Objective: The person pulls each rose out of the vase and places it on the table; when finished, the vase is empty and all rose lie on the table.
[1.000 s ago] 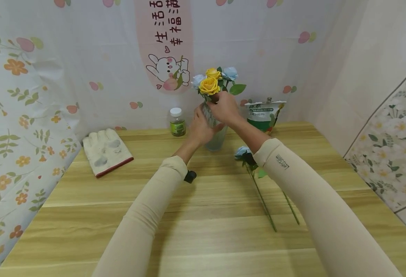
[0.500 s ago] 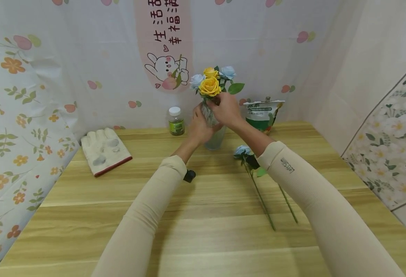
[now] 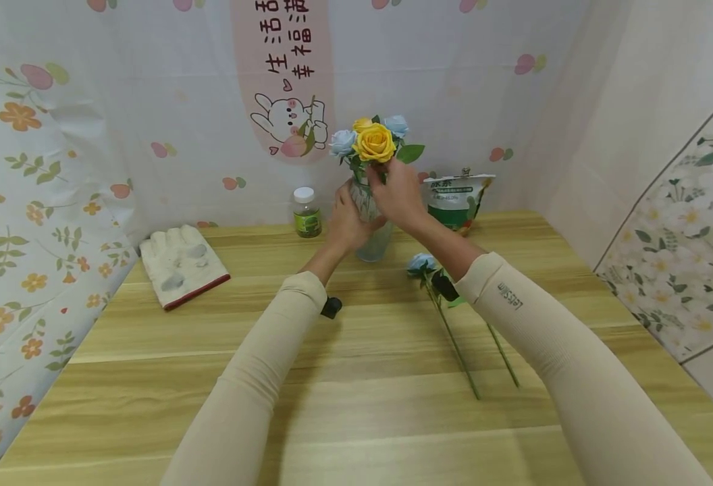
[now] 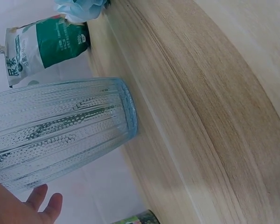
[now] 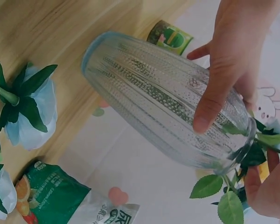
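Note:
A clear ribbed glass vase (image 3: 373,248) stands at the back of the table. My left hand (image 3: 349,219) grips its upper body, the thumb across the near side in the right wrist view. At the vase's mouth my right hand (image 3: 398,192) pinches the green stem (image 5: 273,147) of the front yellow rose (image 3: 375,143). Behind and beside that bloom are a second yellow rose (image 3: 362,125) and two light blue roses (image 3: 342,142), all in the vase. My right fingertips are partly hidden by leaves and by the frame edge.
A blue rose (image 3: 420,263) lies right of the vase with another stem (image 3: 504,356) beside it, partly under my right forearm. A green-and-white pouch (image 3: 456,202) and a small lidded jar (image 3: 306,212) stand at the back. A work glove (image 3: 183,266) lies at left.
The front yellow rose has shifted slightly up and right against the other blooms, with my right hand at its stem. My left hand keeps its grip on the vase.

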{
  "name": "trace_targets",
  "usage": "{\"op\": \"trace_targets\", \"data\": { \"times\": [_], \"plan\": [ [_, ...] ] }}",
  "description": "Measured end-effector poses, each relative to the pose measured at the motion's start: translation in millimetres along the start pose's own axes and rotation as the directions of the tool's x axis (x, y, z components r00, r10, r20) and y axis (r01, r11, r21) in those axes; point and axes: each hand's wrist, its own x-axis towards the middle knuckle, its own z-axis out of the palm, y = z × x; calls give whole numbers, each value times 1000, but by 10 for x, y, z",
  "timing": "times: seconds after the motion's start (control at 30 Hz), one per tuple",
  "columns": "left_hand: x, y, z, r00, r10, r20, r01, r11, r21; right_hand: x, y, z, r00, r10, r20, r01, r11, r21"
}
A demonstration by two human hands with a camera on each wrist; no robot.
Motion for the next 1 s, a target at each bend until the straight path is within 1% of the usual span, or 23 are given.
{"op": "trace_targets", "data": {
  "times": [0.1, 0.2, 0.4, 0.53, 0.6, 0.8, 1.0],
  "plan": [
    [2, -22, -3, 1000, 5, -7, -5, 1000, -18, -27, -15, 5, 999, -25, -40, 25, 1000, 14],
    [5, -44, -5, 1000, 9, -10, -10, 1000, -30, -50, -15, 12, 998, -16, -56, 16, 1000, 2],
    [11, -53, 0, 1000, 19, -2, -19, 999, -37, -71, 13, 10, 999, -8, -43, 7, 1000, -15],
    [13, -52, 12, 1000, 19, -2, -19, 999, -36, -74, 36, 2, 1000, 2, -27, -2, 1000, 1],
    [15, -55, 18, 1000, 12, -3, -12, 999, -35, -75, 50, 5, 999, 19, -39, -19, 1000, 18],
    [23, -47, 34, 1000, -2, -2, 2, 999, -39, -85, 65, 2, 988, 33, -150, -14, 992, 126],
    [29, -40, 44, 1000, 7, -17, -7, 1000, -26, -110, 116, 16, 977, -26, -212, 57, 989, 139]
  ]
}}
